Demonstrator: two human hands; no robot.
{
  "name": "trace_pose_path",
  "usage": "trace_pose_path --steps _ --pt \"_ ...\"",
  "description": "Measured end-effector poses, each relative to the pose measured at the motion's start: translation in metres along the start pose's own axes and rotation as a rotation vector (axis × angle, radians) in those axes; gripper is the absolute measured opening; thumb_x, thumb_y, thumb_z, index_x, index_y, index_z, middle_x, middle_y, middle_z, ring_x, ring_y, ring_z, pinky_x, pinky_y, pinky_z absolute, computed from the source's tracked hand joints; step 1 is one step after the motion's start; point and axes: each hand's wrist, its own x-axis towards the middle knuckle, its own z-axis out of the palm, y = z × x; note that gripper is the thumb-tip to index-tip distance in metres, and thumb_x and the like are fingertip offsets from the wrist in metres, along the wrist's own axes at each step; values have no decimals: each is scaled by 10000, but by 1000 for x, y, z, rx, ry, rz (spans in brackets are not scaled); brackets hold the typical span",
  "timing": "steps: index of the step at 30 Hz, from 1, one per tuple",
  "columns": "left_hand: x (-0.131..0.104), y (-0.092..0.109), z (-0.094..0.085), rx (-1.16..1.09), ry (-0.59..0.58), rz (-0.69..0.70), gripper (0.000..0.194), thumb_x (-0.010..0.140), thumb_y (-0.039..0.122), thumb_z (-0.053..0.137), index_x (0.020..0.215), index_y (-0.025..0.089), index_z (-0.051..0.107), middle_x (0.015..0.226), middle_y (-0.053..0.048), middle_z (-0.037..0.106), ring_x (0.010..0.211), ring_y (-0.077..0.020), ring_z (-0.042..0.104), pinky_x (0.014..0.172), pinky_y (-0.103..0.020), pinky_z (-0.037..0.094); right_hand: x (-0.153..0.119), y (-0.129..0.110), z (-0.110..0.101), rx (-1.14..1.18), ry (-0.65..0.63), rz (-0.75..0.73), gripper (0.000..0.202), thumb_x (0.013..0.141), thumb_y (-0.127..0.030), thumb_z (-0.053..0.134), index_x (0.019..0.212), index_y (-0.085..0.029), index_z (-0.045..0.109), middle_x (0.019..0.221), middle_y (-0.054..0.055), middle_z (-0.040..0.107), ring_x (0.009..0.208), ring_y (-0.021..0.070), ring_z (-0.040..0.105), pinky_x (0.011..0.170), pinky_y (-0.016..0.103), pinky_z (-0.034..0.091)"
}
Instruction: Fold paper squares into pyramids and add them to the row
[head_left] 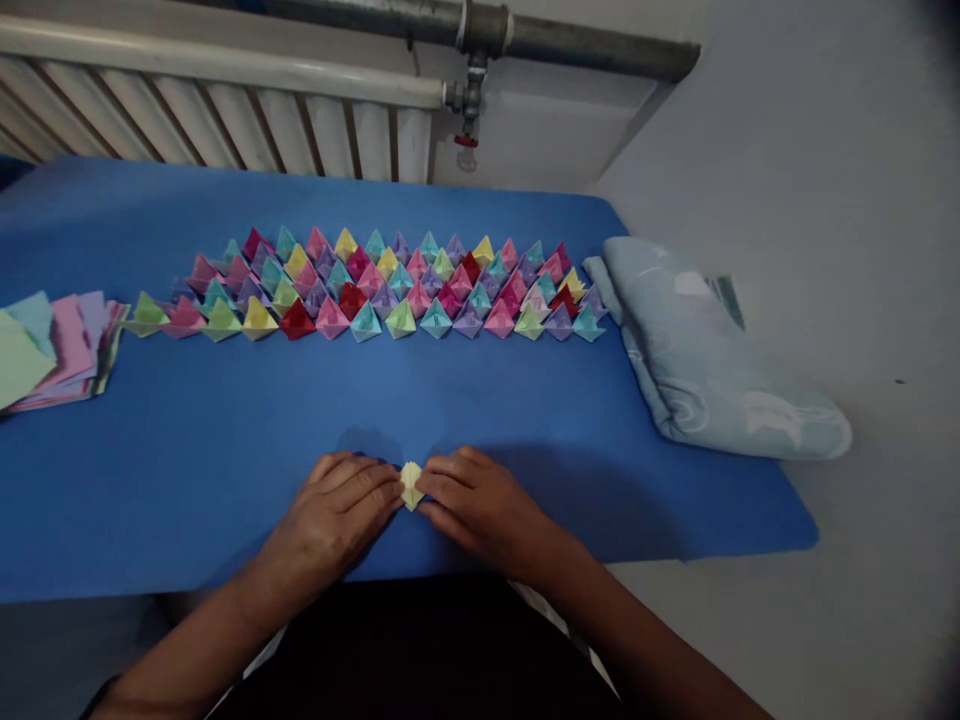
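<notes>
The left hand [330, 515] and right hand [480, 500] pinch a yellow folded paper [411, 486] between their fingertips. Beyond them, the blue table [225, 400] bears rows of pointed paper shapes [400, 318] and, leftward, a paper stack [73, 345].

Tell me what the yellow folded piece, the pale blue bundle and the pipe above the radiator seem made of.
Yellow folded piece: likely matte paper, by its crease and sharp point. Pale blue bundle: apparently soft, matte cloth, perhaps fleece, by its rounded, thick folds. Pipe: probably dull grey metal, by its faint sheen.
</notes>
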Motion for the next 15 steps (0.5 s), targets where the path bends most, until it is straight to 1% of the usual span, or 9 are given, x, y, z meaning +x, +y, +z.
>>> trace_pose_path --steps 2,4,7,10,12,15 --pt "-1 0 0 8 -9 -3 163 938 131 530 1027 178 658 1003 -52 729 932 -194 644 854 -363 443 1 0 2 -25 2 27 176 951 -139 471 932 -153 646 957 85 683 846 174 586 812 314 458" --pt "-2 0 1 8 -12 -17 172 935 125 528 1031 183 658 1013 -54 727 939 -199 642 854 -368 443 1 1 3 -40 6 36 199 947 -121 456 891 -151 645 943 84 681 820 173 571 796 312 460" --pt "-3 0 3 10 5 -42 176 932 128 523 1027 187 658 1021 -61 722 923 -197 638 850 -368 451 0 2 6 -39 30 52 184 941 -119 461 903 -152 638 983 93 671 861 178 570 826 317 466" --pt "0 0 4 7 25 -56 151 930 134 522 996 174 651 993 -57 716 899 -190 634 840 -363 451 -1 3 11 -25 82 90 182 948 -139 459 893 -158 631 1015 100 658 893 182 575 836 326 484" --pt "2 0 5 -5 17 -79 131 933 145 519 966 170 644 954 -45 709 882 -186 627 836 -363 440 -1 3 15 -14 126 115 178 953 -153 459 891 -159 626 1036 109 653 920 188 581 846 344 496" --pt "5 0 5 -41 -15 -154 123 945 195 512 919 175 631 925 -40 689 869 -188 610 809 -360 418 0 3 17 17 172 156 149 949 -169 482 890 -163 619 1066 119 647 985 202 588 885 378 500"
